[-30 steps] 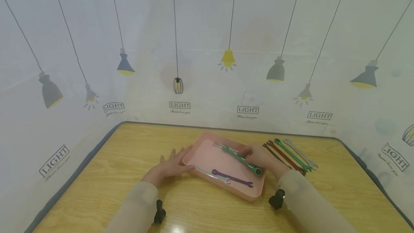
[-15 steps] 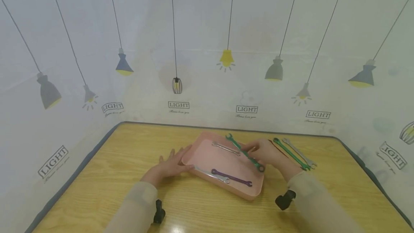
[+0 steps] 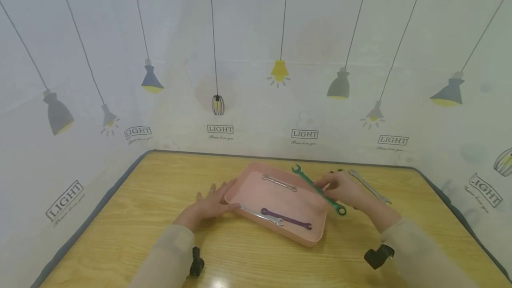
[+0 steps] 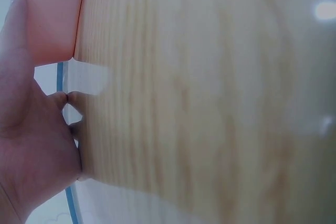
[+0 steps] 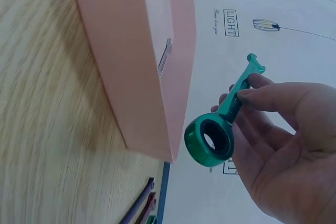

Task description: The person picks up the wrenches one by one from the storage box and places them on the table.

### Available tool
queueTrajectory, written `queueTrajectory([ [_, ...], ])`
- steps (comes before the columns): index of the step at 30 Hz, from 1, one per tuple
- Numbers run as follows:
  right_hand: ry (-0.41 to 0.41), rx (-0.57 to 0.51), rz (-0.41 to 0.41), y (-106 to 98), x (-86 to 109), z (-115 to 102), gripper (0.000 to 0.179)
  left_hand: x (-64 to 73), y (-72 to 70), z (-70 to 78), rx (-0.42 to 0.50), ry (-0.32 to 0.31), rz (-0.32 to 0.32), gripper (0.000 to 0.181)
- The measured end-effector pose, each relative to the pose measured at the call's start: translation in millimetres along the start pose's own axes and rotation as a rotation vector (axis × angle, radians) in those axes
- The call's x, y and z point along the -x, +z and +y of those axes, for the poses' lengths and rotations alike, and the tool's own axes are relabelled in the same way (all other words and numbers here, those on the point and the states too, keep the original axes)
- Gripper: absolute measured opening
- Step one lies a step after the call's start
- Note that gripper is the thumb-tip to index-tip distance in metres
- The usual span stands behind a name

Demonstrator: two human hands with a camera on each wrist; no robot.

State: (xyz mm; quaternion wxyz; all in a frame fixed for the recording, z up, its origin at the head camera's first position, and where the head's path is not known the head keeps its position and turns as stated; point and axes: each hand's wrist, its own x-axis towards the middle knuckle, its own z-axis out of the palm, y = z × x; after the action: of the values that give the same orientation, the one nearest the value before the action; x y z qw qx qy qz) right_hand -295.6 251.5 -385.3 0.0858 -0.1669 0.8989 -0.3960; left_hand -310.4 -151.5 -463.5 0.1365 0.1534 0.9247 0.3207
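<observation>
My right hand (image 3: 349, 192) pinches a green combination wrench (image 3: 308, 178) between thumb and fingers, above the right side of a pink tray (image 3: 250, 192). Its ring end (image 5: 210, 140) points toward the right wrist camera, clear of the tray wall. At the tray's left end is my left hand (image 3: 214, 202), thumb at the rim and the other fingers spread over the table. Inside the tray lie a small silver wrench (image 3: 279, 183) near the back, and a purple wrench (image 3: 287, 219) beside another silver wrench (image 3: 262, 215) along the front.
Right of the tray, a silver wrench (image 3: 370, 186) lies on the wooden table (image 3: 160, 190). Ends of a purple wrench (image 5: 137, 201) and a red wrench (image 5: 147, 207) show beside it in the right wrist view, mostly hidden by my hand in the head view. A printed curtain surrounds the table.
My right hand has lifted the green wrench from over the tray and carried it right, past the tray's right edge. My left hand stays at the tray's left end.
</observation>
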Motion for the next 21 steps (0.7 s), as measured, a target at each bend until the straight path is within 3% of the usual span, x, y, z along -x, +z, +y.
queueTrajectory([
  [5,0.008,0.086,0.002,-9.3,13.2,8.7,0.030,-2.2,1.8,-3.4,-0.001,0.003,0.006,0.084],
  [10,-0.016,0.028,-0.006,-15.0,28.4,18.7,0.031,-1.1,0.8,-1.1,0.002,-0.007,0.000,0.084],
  [14,0.015,0.041,0.018,-17.6,41.1,27.1,0.029,0.7,-0.6,2.3,-0.006,-0.029,-0.016,0.083],
  [21,0.050,0.031,0.039,-26.3,57.7,44.6,0.031,0.7,-1.8,3.6,-0.019,-0.004,-0.007,0.081],
])
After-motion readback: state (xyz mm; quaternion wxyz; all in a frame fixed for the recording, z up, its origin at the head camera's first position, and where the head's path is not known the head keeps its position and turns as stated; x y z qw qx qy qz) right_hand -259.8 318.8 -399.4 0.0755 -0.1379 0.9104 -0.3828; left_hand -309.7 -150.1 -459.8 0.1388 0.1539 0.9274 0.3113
